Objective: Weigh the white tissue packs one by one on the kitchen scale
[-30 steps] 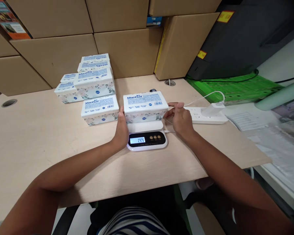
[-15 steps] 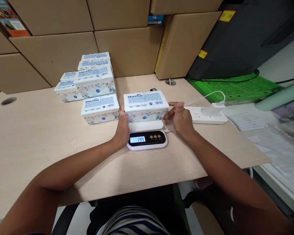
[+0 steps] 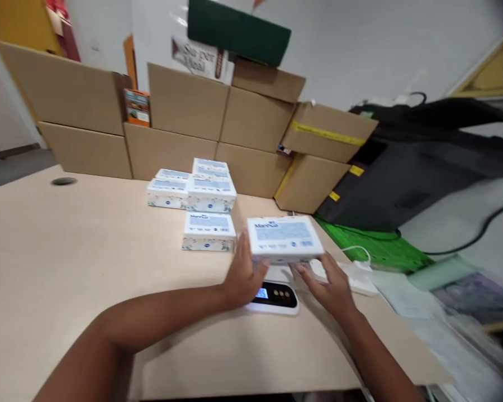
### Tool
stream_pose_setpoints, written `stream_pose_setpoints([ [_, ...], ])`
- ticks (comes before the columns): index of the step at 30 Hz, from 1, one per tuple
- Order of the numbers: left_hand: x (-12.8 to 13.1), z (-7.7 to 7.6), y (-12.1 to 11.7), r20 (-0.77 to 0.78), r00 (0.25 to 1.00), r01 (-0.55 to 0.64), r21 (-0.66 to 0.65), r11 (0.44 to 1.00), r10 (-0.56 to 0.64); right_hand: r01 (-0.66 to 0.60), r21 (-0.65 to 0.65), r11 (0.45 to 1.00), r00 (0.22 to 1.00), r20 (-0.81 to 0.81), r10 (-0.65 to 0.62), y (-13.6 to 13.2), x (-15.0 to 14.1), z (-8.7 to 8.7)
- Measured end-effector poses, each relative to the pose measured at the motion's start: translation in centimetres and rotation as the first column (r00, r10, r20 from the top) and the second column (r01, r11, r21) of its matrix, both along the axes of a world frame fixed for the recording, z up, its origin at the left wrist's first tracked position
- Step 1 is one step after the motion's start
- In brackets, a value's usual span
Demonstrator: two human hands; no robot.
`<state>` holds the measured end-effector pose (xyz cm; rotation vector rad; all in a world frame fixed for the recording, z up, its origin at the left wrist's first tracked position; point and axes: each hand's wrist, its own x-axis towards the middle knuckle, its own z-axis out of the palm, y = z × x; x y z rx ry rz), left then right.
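A white and blue tissue pack (image 3: 284, 237) with a floral side is held between my two hands, raised above a small digital scale (image 3: 276, 301). My left hand (image 3: 245, 273) grips its left side, thumb under the front edge. At its right end, my right hand (image 3: 331, 282) is closed on the lower corner. The scale's lit display is partly covered by my left hand and its digits are blurred. Left of my left hand lies a single tissue pack (image 3: 208, 231). Behind that sit several more packs, with a stacked pack (image 3: 210, 192) at the front.
Cardboard boxes (image 3: 174, 151) form a wall along the back of the table (image 3: 88, 268). To the right are a white power strip (image 3: 360, 279) with a cable, a green crate (image 3: 373, 245) and a large dark case (image 3: 406, 173). Clear plastic (image 3: 456, 340) lies at the right edge.
Both hands have taken firmer hold of the tissue pack and lifted it off the scale. The scale's reading has changed from 144. My view has tilted up and shifted left.
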<state>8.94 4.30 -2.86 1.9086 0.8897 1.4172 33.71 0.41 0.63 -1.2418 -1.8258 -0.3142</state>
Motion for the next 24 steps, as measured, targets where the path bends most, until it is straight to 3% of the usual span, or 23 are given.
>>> stream_pose_setpoints([
  [2, -0.3, 0.4, 0.5, -0.068, 0.997, 0.049, 0.211, 0.976, -0.035, 0.095, 0.181, 0.979, 0.994, -0.065, -0.084, -0.3, 0.0, 0.2],
  [4, -1.1, 2.4, 1.1, -0.086, 0.995, 0.074, 0.431, 0.899, -0.040, 0.128, 0.384, 0.915, 0.989, -0.123, -0.087, -0.2, -0.6, 1.5],
  [6, -2.7, 6.1, 2.0, -0.043, 0.999, 0.033, 0.611, 0.791, -0.009, 0.090, 0.568, 0.818, 0.995, -0.089, -0.047, 0.7, -1.9, 4.1],
  [8, -5.2, 10.7, 2.9, -0.013, 0.999, -0.023, 0.727, 0.687, 0.048, 0.052, 0.652, 0.757, 0.998, -0.010, -0.060, 2.4, -4.2, 8.2],
  [10, -9.2, 15.1, 4.0, 0.002, 0.992, -0.079, 0.771, 0.632, 0.122, 0.004, 0.599, 0.801, 0.992, 0.101, -0.080, 4.9, -7.9, 13.0],
  [13, -17.5, 19.3, 6.1, 0.017, 0.975, -0.172, 0.695, 0.698, 0.223, -0.138, 0.383, 0.913, 0.975, 0.215, 0.058, 9.6, -15.7, 19.5],
  [16, -26.4, 19.7, 9.1, 0.053, 0.977, -0.204, 0.519, 0.830, 0.207, -0.171, 0.040, 0.984, 0.935, 0.322, 0.149, 14.4, -24.8, 22.6],
  [19, -32.5, 17.9, 13.4, 0.112, 0.982, -0.176, 0.289, 0.941, 0.149, -0.057, -0.251, 0.966, 0.876, 0.452, 0.169, 18.3, -32.4, 21.9],
  [21, -34.3, 16.3, 16.6, 0.151, 0.980, -0.148, 0.124, 0.981, 0.129, 0.040, -0.354, 0.934, 0.819, 0.547, 0.173, 20.6, -35.5, 20.4],
  [24, -34.5, 13.7, 21.5, 0.204, 0.969, -0.116, -0.112, 0.987, 0.138, 0.186, -0.392, 0.901, 0.748, 0.651, 0.130, 24.2, -37.4, 18.0],
])
